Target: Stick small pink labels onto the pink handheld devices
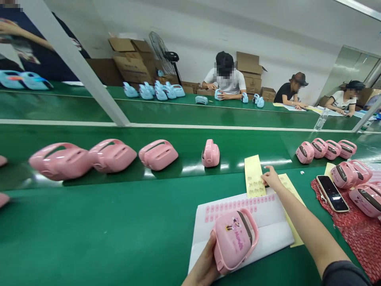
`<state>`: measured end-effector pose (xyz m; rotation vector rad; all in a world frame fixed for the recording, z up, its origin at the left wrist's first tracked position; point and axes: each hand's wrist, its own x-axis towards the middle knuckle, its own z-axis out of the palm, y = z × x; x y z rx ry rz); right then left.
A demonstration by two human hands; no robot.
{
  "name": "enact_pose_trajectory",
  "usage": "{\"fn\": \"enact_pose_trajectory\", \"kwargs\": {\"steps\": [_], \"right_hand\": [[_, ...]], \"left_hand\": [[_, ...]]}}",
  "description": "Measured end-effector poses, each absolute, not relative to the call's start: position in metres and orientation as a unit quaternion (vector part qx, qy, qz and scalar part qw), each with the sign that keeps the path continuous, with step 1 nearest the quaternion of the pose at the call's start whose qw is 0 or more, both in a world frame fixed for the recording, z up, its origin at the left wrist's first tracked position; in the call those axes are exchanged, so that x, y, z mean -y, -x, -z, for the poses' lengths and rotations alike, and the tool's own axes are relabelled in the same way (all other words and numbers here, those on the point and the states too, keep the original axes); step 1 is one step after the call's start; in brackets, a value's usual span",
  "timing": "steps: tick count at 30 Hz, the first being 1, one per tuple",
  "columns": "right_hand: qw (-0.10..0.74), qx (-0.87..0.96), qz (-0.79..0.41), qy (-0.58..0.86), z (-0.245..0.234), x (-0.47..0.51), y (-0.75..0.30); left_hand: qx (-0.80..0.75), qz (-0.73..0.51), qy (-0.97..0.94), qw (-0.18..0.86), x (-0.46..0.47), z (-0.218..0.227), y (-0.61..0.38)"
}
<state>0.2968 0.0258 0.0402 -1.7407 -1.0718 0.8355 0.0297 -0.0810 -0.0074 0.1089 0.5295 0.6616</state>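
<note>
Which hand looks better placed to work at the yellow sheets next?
Probably the right hand: its fingers are at the edge of one yellow sheet. The left hand is occupied, holding the pink handled case over the white paper.

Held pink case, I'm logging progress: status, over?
Left hand: holding pink case, printed face visible. Right hand: at edge of yellow sheet. White sheet beneath case; phone off to right.

The left grip [208, 257] is curled; the right forearm [303, 222] (bare) slants forward to the right grip [271, 178].

Pink case [229, 243] in left grip [206, 260]
</note>
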Motion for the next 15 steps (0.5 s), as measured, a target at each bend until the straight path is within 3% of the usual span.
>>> {"fn": "enact_pose_trajectory", "kwargs": {"steps": [7, 15], "right_hand": [[0.356, 0.503, -0.241, 0.75, -0.043, -0.031, -0.279], [0.241, 0.518, -0.278, 0.772, -0.038, -0.05, -0.26]], "left_hand": [[-0.245, -0.352, -0.043, 0.902, 0.085, 0.01, -0.034], [-0.248, -0.352, -0.05, 0.901, 0.09, 0.02, -0.033]]}}
